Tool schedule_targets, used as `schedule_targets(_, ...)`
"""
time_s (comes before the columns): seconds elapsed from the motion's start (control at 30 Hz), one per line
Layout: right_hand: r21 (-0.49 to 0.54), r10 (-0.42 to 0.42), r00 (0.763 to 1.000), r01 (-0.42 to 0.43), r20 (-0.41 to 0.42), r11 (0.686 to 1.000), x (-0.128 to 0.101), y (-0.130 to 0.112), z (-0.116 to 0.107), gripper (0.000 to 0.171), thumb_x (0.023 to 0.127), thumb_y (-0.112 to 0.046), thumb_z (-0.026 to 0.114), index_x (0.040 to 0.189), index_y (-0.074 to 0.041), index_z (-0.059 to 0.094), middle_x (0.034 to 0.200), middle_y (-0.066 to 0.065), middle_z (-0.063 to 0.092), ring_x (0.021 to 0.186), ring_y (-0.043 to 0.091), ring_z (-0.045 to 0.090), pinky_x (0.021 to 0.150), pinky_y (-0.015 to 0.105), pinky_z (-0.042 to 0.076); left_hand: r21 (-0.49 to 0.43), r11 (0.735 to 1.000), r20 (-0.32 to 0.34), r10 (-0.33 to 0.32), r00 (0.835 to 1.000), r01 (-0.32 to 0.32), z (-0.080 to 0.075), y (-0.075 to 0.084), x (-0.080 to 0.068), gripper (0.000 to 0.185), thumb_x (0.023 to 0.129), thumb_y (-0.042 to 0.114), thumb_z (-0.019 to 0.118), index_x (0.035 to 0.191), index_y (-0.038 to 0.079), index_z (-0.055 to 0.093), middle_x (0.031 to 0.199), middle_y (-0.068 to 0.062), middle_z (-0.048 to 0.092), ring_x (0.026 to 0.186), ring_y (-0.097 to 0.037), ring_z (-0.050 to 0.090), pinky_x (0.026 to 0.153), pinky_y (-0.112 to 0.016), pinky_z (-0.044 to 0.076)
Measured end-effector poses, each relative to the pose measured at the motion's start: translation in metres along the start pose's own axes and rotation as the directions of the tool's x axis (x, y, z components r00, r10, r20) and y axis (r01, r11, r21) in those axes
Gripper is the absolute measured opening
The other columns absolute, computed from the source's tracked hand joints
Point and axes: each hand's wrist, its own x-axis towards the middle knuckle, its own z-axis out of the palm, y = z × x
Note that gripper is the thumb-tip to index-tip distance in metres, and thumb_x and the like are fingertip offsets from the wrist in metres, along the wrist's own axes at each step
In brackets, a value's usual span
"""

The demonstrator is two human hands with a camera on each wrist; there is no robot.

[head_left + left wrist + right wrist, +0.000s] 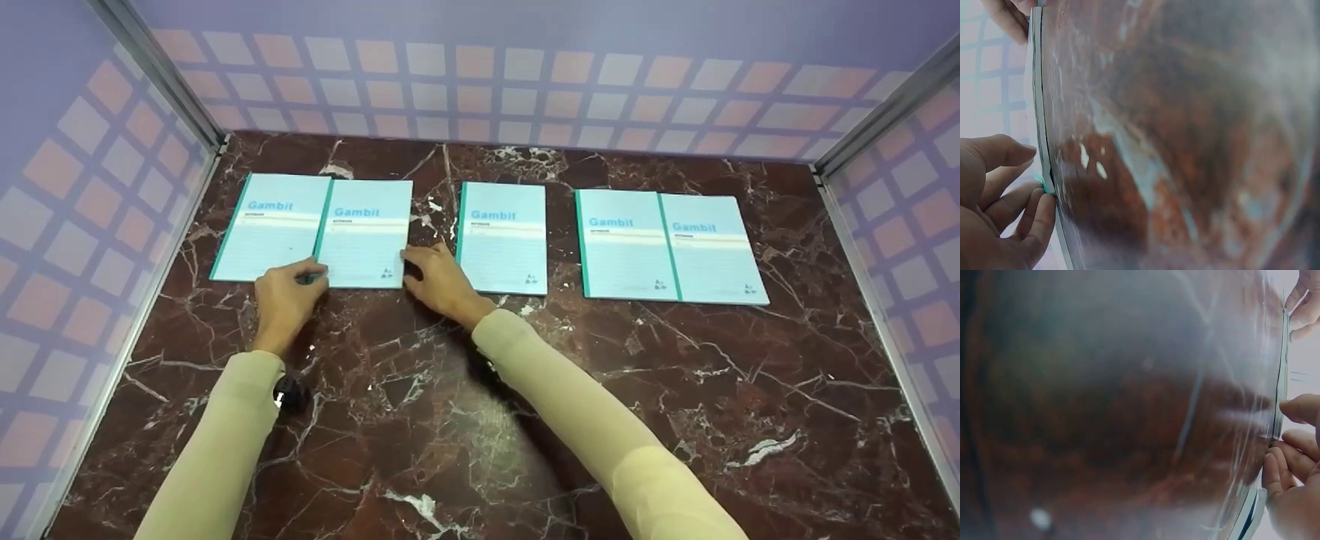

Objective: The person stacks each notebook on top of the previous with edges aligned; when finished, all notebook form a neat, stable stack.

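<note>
Two white "Gambit" notebooks with green spines lie side by side at the left in the head view: a leftmost notebook (274,232) and a second notebook (367,244). My left hand (289,296) holds the second notebook's lower left corner, by its green spine (1045,183), and lies over the leftmost notebook's lower right corner. At the second notebook's lower right corner, my right hand (442,281) grips the edge between thumb and fingers. In the wrist views the notebook's thin edge (1282,382) shows flat against the table.
A middle notebook (502,240) lies just right of my right hand. Further right, a fourth notebook (626,247) and a fifth notebook (712,251) sit edge to edge. The dark red marble table (420,420) is bounded by checkered panels (525,82) at the back and both sides.
</note>
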Motion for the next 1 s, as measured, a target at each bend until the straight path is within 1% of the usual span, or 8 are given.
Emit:
schedule_targets(0.2,0.034,0.005,1.000,-0.004,-0.006,0.999,-0.003,0.003,0.000,0.044,0.104,-0.012,0.068,0.145,0.002,0.061,0.151,0.017,0.058,0.143,0.029,0.052,0.128,0.041,0.024,-0.065,0.995,-0.013,-0.083,0.996,0.082,0.002,-0.002,-0.003,0.021,0.096,0.006,0.073,0.114,-0.002,0.081,0.125,-0.019,0.074,0.117,-0.040,0.069,0.099,-0.053,0.055)
schedule_targets(0.3,0.052,0.017,1.000,-0.017,0.002,0.999,-0.006,0.004,0.000,0.045,0.105,-0.014,0.068,0.146,0.002,0.060,0.153,0.017,0.056,0.141,0.032,0.053,0.126,0.041,0.030,-0.077,0.990,-0.006,-0.121,0.993,0.120,0.000,-0.001,-0.005,0.022,0.096,0.009,0.074,0.114,0.000,0.082,0.126,-0.016,0.075,0.117,-0.037,0.068,0.097,-0.048,0.055)
schedule_targets(0.43,0.063,0.028,0.999,-0.029,0.018,0.998,-0.010,0.003,-0.001,0.049,0.104,-0.018,0.071,0.147,0.002,0.059,0.157,0.018,0.052,0.138,0.034,0.052,0.118,0.039,0.040,-0.135,0.964,0.073,-0.222,0.972,0.230,-0.006,0.004,-0.005,0.026,0.096,0.018,0.076,0.119,0.006,0.082,0.127,-0.010,0.075,0.103,-0.027,0.070,0.083,-0.033,0.057)
schedule_targets(0.53,0.046,0.030,0.999,-0.031,0.028,0.998,-0.012,0.002,-0.002,0.052,0.103,-0.019,0.074,0.148,0.002,0.059,0.158,0.017,0.050,0.138,0.034,0.051,0.117,0.039,0.041,-0.223,0.924,0.149,-0.283,0.947,0.311,-0.011,0.005,-0.004,0.031,0.098,0.024,0.077,0.124,0.007,0.079,0.126,-0.010,0.073,0.092,-0.018,0.065,0.073,-0.027,0.054)
schedule_targets(0.7,0.034,0.039,0.998,-0.040,0.049,0.999,-0.014,0.001,-0.003,0.052,0.103,-0.019,0.074,0.148,0.001,0.058,0.159,0.016,0.048,0.135,0.034,0.052,0.117,0.039,0.041,-0.392,0.838,0.194,-0.327,0.925,0.378,-0.015,0.004,-0.004,0.037,0.099,0.021,0.077,0.132,0.004,0.074,0.124,-0.007,0.069,0.096,-0.013,0.065,0.083,-0.029,0.055)
schedule_targets(0.83,0.051,0.030,0.999,-0.032,0.039,0.998,-0.014,0.002,-0.002,0.051,0.103,-0.016,0.074,0.148,0.002,0.059,0.158,0.017,0.049,0.137,0.036,0.052,0.119,0.039,0.040,-0.529,0.760,0.178,-0.336,0.925,0.378,-0.017,0.005,-0.003,0.038,0.098,0.013,0.078,0.133,0.001,0.073,0.120,-0.002,0.068,0.099,-0.011,0.067,0.090,-0.028,0.056)
schedule_targets(0.93,0.063,0.024,1.000,-0.025,0.018,0.998,-0.013,0.004,-0.002,0.050,0.102,-0.014,0.075,0.147,0.003,0.060,0.157,0.018,0.051,0.137,0.036,0.052,0.120,0.039,0.039,-0.620,0.700,0.195,-0.301,0.933,0.355,-0.017,0.008,-0.002,0.041,0.097,0.008,0.080,0.134,-0.004,0.070,0.115,-0.003,0.071,0.098,-0.013,0.069,0.091,-0.026,0.059)
schedule_targets(1.0,0.074,0.026,1.000,-0.026,0.009,0.997,-0.013,0.005,-0.002,0.050,0.101,-0.013,0.075,0.146,0.003,0.060,0.157,0.018,0.051,0.137,0.036,0.053,0.120,0.039,0.039,-0.650,0.678,0.216,-0.268,0.939,0.343,-0.017,0.010,-0.002,0.042,0.096,0.006,0.079,0.135,-0.007,0.068,0.112,-0.003,0.073,0.097,-0.014,0.071,0.090,-0.026,0.060)
